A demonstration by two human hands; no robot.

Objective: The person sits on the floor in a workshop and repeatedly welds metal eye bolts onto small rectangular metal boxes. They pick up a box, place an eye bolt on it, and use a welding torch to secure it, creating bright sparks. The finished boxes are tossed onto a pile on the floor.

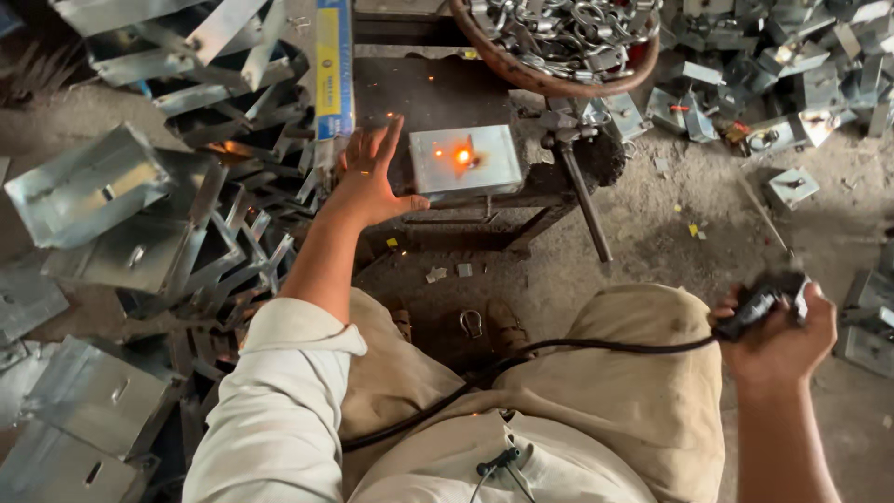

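Note:
My left hand (pixel 369 179) reaches forward with fingers spread, its thumb touching the left edge of a folded grey metal plate (pixel 466 163). The plate lies on a dark low work stand (pixel 438 93) and has a glowing orange spot in its middle. My right hand (pixel 780 333) is pulled back to the right, shut on a black welding holder (pixel 762 300). A black cable (pixel 521 359) runs from the holder across my lap.
Bent grey metal brackets (pixel 140 214) are piled on the left. More small metal parts (pixel 782 65) are heaped at the back right. A round basin of metal rings (pixel 559 37) stands behind the stand. A hammer (pixel 579 182) leans at the stand's right. A blue and yellow box (pixel 333 70) lies on the left.

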